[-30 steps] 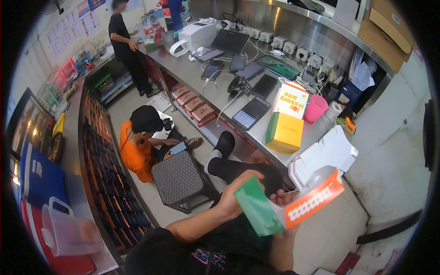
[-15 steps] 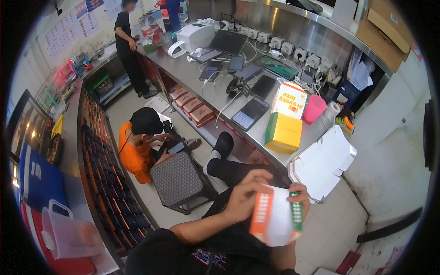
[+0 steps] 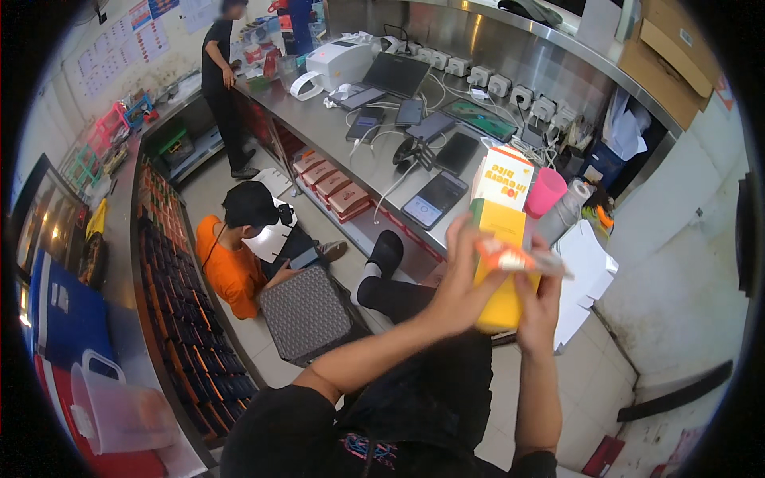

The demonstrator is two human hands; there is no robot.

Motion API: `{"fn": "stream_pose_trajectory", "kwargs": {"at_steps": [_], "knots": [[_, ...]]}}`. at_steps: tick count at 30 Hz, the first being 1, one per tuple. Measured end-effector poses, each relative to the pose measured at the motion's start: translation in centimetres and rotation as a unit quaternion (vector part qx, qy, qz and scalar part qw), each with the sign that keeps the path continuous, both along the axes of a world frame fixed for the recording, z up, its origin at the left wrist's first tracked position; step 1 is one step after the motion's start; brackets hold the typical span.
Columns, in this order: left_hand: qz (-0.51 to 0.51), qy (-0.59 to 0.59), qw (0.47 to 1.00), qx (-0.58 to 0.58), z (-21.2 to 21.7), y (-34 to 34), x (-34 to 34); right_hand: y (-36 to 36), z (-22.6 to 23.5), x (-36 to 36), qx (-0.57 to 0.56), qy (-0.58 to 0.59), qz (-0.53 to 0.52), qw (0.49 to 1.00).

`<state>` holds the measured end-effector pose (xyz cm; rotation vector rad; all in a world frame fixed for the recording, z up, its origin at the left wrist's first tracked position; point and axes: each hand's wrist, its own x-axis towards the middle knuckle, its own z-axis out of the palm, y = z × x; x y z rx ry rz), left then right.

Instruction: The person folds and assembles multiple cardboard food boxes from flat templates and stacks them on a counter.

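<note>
In front of me, my left hand (image 3: 464,279) and my right hand (image 3: 540,307) grip a small paper carton from its two sides. An orange printed part of the carton (image 3: 506,256) shows between my fingers, blurred by motion. Yellow below it, between my hands, seems to be the carton's front. Right behind stands a yellow carton with a green side (image 3: 502,213) on the counter's edge, partly covered by my hands. Touching its far side is a white carton with orange and yellow print (image 3: 504,177). White flat carton blanks (image 3: 586,275) lie to the right of my right hand.
A pink cup (image 3: 547,193) and several phones with cables, one a lit phone (image 3: 435,199), lie on the steel counter (image 3: 319,119). A grey stool (image 3: 307,312) stands left, beside a seated person in orange (image 3: 231,263). Another person (image 3: 219,88) stands farther back.
Both hands have lifted the carton up and away, toward the counter, and turned it from its white inside to a coloured side. The seated person's head has turned slightly.
</note>
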<state>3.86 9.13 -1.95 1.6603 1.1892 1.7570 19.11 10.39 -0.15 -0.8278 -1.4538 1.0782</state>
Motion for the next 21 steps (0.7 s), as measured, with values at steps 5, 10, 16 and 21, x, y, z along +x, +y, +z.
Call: {"fn": "stream_pose_trajectory", "kwargs": {"at_steps": [5, 10, 16, 21], "knots": [[0.028, 0.144, 0.989, -0.009, 0.9, 9.0, -1.8, 8.5, 2.6, -1.1, 0.016, -0.04, -0.013, 0.999], [0.049, 0.147, 0.964, -0.216, -2.5, 14.7, -1.6, 14.9, -2.1, -1.6, -0.069, 0.004, 0.015, 0.998], [-0.02, 0.082, 0.978, -0.192, -8.7, 17.7, -1.3, 19.1, -10.5, 0.0, -0.034, -0.095, -0.048, 0.994], [0.023, 0.112, 0.961, -0.252, -9.5, 17.8, -2.8, 20.6, -6.0, -1.8, -0.085, -0.241, -0.068, 0.965]]}}
